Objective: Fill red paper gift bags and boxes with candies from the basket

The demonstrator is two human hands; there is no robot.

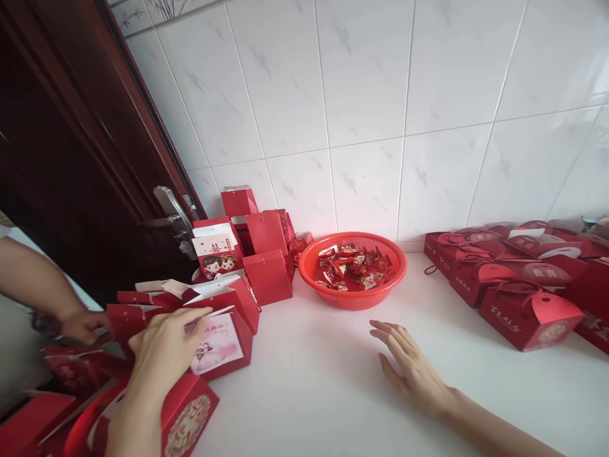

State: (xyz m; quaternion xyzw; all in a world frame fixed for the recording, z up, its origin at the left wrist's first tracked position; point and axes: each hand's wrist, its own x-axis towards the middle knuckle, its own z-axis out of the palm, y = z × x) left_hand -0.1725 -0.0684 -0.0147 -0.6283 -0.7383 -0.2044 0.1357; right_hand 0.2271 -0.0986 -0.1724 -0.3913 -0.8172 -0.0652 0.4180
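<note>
My left hand reaches across the crowded boxes at the left. Its bent fingers close on the top edge of a red gift box that has a pink and white picture panel on its front. Part of the grip is hidden behind the back of the hand. Just in front of it stands another red box with a round gold pattern. My right hand hovers over or rests on the white table, fingers stretched out and holding nothing. Beyond it sits a red plastic basket containing wrapped sweets.
Several open red boxes stand against the tiled wall. Closed red boxes with cord handles line the right side. At the left are a dark door and another person's hand beside the boxes.
</note>
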